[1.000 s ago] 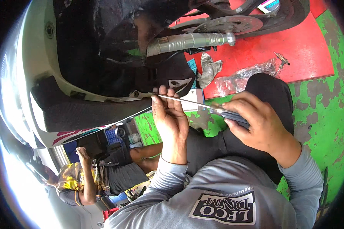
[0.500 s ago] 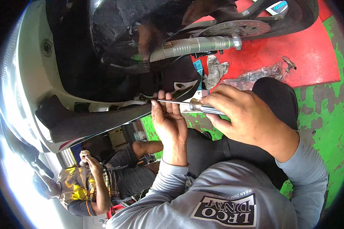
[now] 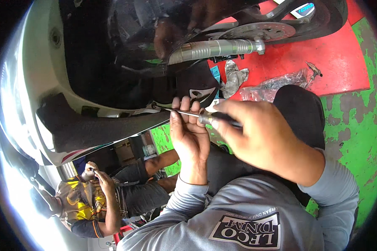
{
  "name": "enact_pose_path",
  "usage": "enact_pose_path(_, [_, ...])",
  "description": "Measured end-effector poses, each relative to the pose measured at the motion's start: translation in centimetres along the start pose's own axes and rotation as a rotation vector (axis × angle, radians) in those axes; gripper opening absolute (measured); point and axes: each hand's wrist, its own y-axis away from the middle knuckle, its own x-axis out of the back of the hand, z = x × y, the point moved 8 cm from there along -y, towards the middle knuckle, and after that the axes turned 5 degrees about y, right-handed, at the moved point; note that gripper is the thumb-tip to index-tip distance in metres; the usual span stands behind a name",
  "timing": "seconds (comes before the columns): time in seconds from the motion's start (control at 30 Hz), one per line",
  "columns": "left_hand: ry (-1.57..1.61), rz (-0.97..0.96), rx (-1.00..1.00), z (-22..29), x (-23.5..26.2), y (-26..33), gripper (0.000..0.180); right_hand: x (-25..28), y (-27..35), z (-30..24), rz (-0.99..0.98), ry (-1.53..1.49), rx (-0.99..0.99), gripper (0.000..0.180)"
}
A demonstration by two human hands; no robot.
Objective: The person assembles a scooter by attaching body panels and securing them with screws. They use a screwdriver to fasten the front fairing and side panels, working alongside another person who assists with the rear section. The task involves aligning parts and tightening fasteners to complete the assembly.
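Note:
My right hand (image 3: 259, 134) is wrapped round the handle of a screwdriver (image 3: 205, 117) and slightly smeared by motion. The thin metal shaft runs left across the raised fingers of my left hand (image 3: 192, 136), where thumb and fingers pinch it lightly, palm up. At its far end the shaft meets the edge of a motorcycle's body panel (image 3: 88, 129), dark inside with a pale rim. The tip sits at a small fixing point there; whether a screw is on it is too small to tell.
Above are a front fork tube (image 3: 213, 49), a brake disc (image 3: 259, 32) and a wheel. A dirty glove (image 3: 234, 77), a clear plastic bag (image 3: 276, 85) and a small metal tool (image 3: 313, 72) lie on the red mat (image 3: 343, 62). Another person (image 3: 88, 201) is at lower left.
My right hand and the screwdriver handle have moved left, toward the panel and my left hand. My left hand has shifted slightly right, its thumb still against the shaft.

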Motion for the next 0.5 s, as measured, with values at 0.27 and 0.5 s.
enact_pose_path(0.27, [-0.047, 0.154, -0.037, 1.0, 2.1, 0.4, 0.025, 1.8, 3.2, -2.9, 0.192, 0.290, 0.331, 0.036])
enact_pose_path(0.5, [0.079, 0.115, -0.040, 0.6, -0.1, 0.6, 0.028, 1.0, 2.6, -0.3, 0.070, -0.073, -0.024, 0.040])
